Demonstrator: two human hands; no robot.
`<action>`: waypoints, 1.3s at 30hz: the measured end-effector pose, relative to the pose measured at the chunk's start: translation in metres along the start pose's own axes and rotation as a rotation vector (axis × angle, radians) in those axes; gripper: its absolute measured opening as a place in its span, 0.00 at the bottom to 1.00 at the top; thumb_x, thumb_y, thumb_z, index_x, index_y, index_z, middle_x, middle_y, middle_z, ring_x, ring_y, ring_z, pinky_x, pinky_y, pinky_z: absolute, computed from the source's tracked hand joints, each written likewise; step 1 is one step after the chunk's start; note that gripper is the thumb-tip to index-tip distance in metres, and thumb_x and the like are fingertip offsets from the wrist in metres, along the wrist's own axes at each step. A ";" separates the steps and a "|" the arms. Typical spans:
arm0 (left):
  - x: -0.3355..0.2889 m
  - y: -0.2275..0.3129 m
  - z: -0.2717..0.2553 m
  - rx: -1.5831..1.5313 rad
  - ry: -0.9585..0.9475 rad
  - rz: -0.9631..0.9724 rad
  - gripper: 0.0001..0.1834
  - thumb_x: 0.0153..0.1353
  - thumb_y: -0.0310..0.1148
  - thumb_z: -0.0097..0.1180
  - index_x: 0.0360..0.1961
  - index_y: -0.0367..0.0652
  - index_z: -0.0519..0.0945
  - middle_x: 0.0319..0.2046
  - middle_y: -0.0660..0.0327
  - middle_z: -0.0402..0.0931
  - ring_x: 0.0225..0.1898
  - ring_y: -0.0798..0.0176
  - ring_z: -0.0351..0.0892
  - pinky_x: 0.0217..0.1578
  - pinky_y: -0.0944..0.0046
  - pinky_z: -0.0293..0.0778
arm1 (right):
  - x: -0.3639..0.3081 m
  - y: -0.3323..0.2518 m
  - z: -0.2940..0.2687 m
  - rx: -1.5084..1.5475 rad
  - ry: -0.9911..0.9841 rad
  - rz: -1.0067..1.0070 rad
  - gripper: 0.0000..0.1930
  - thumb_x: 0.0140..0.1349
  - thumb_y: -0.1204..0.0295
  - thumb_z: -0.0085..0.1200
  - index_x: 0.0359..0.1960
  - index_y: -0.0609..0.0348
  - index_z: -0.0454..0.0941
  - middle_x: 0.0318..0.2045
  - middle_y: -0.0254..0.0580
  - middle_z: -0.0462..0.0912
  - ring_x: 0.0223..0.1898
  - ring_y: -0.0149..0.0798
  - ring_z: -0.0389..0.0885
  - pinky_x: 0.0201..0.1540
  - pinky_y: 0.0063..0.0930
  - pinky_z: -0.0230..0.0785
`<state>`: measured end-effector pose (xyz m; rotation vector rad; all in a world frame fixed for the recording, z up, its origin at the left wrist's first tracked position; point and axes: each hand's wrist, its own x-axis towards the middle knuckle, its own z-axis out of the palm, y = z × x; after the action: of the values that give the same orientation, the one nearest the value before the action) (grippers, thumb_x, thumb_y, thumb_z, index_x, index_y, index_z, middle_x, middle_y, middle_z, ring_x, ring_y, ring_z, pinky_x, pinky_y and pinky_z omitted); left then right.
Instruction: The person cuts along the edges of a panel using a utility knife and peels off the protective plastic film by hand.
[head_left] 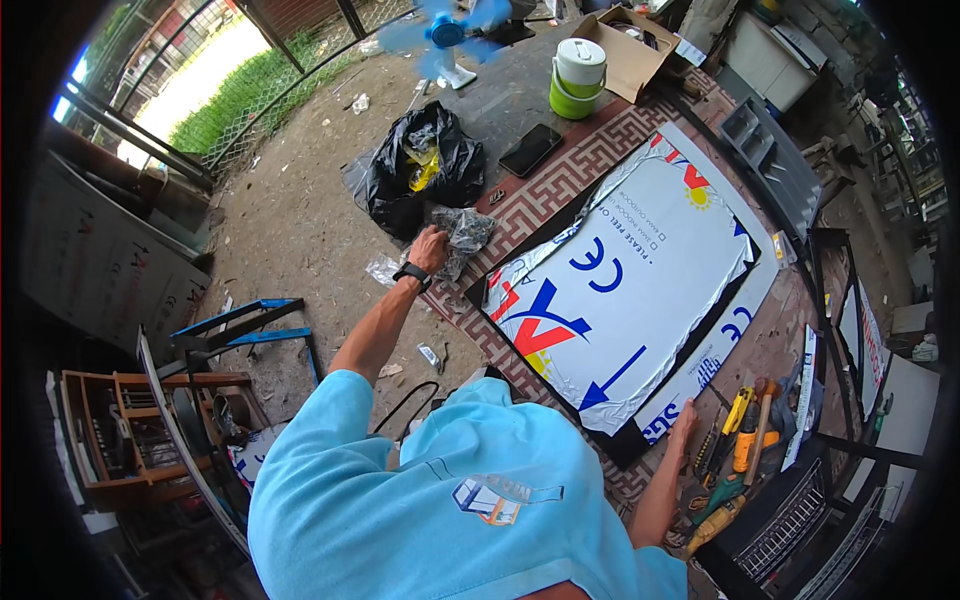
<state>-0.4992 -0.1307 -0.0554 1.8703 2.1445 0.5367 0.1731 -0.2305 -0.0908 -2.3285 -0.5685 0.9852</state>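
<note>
Wrapping [425,172] sits in black bag [390,192]; left hand [429,250] pinches clear plastic [466,232]; grip of right hand [684,424] unclear.

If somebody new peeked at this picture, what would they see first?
Probably the big light-blue shirt at the bottom, and the large white panel right of the middle, on a maze-patterned cover. Next, maybe the blue fan at the top and the green-and-white jug to its right. The left hand touches clear plastic beside a black bag.
</note>
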 end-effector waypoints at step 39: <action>0.154 -0.124 -0.082 -0.531 0.053 -0.402 0.64 0.32 0.53 0.73 0.66 0.36 0.49 0.62 0.40 0.52 0.63 0.41 0.53 0.62 0.52 0.52 | -0.242 -0.459 0.570 -0.540 -0.622 -1.095 0.51 0.43 0.51 0.64 0.65 0.65 0.51 0.56 0.66 0.66 0.59 0.59 0.64 0.61 0.41 0.58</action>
<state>-0.6672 -0.0013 -0.0259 1.1251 2.0597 0.9496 -0.4850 0.1634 -0.0118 -1.5364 -2.2519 0.9985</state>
